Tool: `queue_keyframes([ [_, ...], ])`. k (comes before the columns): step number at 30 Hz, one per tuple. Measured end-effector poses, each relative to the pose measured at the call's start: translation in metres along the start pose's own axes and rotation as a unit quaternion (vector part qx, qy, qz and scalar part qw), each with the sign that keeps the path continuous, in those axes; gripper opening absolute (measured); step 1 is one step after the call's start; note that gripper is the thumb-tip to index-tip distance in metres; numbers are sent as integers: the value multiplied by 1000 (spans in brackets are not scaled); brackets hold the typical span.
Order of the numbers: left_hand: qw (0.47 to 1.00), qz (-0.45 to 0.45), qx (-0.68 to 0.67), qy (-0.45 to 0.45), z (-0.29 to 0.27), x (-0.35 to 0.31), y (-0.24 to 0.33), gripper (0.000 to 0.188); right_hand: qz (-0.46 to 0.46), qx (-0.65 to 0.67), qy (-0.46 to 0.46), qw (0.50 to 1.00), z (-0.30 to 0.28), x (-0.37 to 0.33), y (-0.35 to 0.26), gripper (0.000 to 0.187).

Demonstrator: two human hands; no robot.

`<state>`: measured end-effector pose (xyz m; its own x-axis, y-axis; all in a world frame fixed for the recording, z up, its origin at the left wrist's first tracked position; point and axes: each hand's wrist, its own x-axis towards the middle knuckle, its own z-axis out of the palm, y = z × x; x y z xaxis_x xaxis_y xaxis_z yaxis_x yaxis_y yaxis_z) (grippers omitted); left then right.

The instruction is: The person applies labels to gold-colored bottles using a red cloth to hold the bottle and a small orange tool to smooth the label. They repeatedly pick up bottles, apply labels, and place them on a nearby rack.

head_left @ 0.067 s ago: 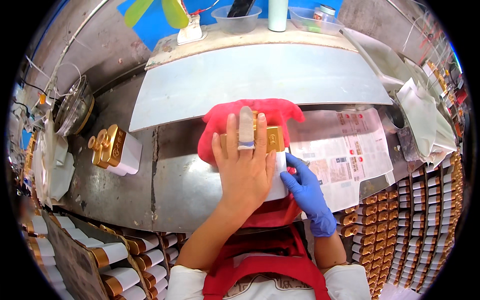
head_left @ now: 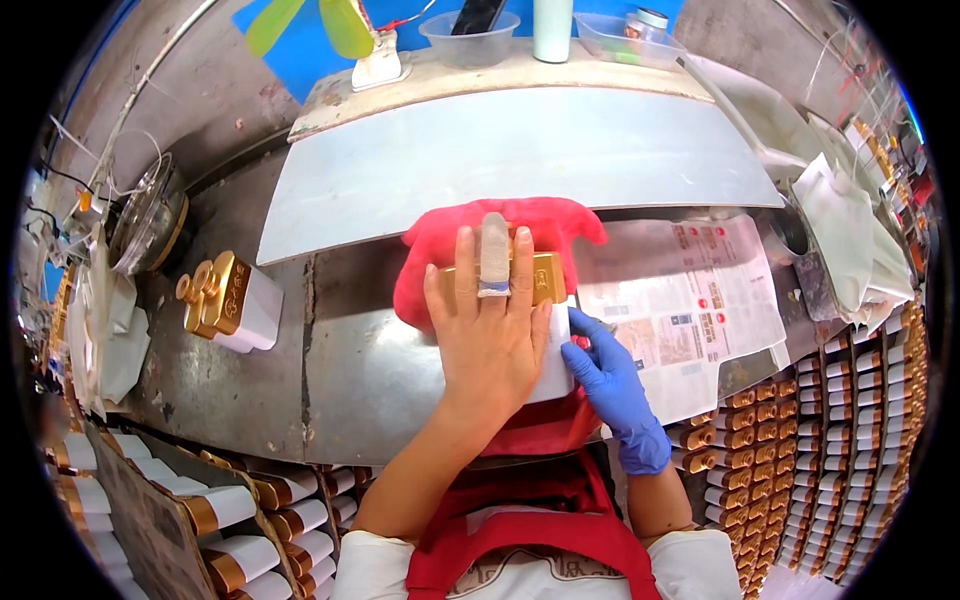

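A white bottle with a gold shoulder (head_left: 553, 372) lies in front of me, its gold end on a crumpled red cloth (head_left: 415, 275). My left hand (head_left: 490, 345) rests flat on top of it, fingers stretched out and slightly spread. A pale fabric sleeve (head_left: 494, 250) covers its middle finger. At the bottle's right side is my right hand (head_left: 605, 375), in a blue glove, with the thumb on the near face and the other fingers curled around the edge. Much of the bottle, including its neck, is hidden under my left hand.
White-and-gold bottles (head_left: 232, 300) stand on the metal table to the left. Printed paper sheets (head_left: 670, 290) lie at right. Beyond is a pale board (head_left: 520, 140), with a fan (head_left: 378, 65) and plastic tubs (head_left: 475, 45) behind it. Racked bottles (head_left: 755, 450) flank me below.
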<state>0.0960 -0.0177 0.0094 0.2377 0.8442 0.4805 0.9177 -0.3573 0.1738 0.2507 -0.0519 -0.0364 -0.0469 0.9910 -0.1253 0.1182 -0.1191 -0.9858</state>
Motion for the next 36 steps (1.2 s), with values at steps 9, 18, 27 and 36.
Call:
queue_keyframes([
  [9,997,54,35,-39,-2,-10,6,61,-52,-18,-27,998,-5,-3,1,46],
  [18,994,89,29,-60,-2,-14,8,63,-58,-7,-30,998,-2,-6,9,45],
  [27,999,18,-40,-11,-26,-3,-15,64,-28,-15,-22,999,-11,-4,2,50],
  [36,1000,-26,-13,-7,-6,-11,-27,64,-15,-165,38,985,14,13,-34,70],
])
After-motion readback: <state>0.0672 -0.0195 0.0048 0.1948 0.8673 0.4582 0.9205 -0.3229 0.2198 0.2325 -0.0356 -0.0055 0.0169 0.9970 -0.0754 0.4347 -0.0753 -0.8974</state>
